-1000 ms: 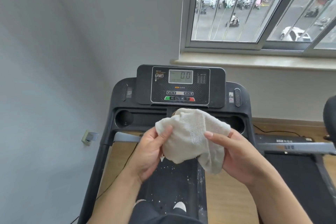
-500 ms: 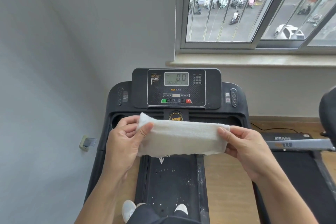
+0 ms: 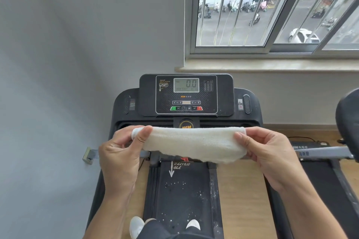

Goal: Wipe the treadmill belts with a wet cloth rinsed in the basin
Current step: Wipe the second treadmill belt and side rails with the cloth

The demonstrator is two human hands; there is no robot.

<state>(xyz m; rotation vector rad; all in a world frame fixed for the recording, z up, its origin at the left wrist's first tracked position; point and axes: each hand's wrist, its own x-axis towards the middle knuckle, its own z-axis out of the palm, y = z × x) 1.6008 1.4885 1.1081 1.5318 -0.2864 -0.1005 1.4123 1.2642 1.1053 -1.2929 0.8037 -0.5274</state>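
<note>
So now you've gone from a bunched-up cloth (image 3: 191, 143) to one stretched flat, left hand (image 3: 118, 153) and right hand (image 3: 270, 153) pinching its ends above the speckled belt (image 3: 184, 196), ready to start wiping.

"0.0" on console display (image 3: 186, 85)

Plain grey wall (image 3: 77, 54), barred window (image 3: 272, 9) above a pale sill (image 3: 272, 66), wooden floor (image 3: 242, 190)
</note>
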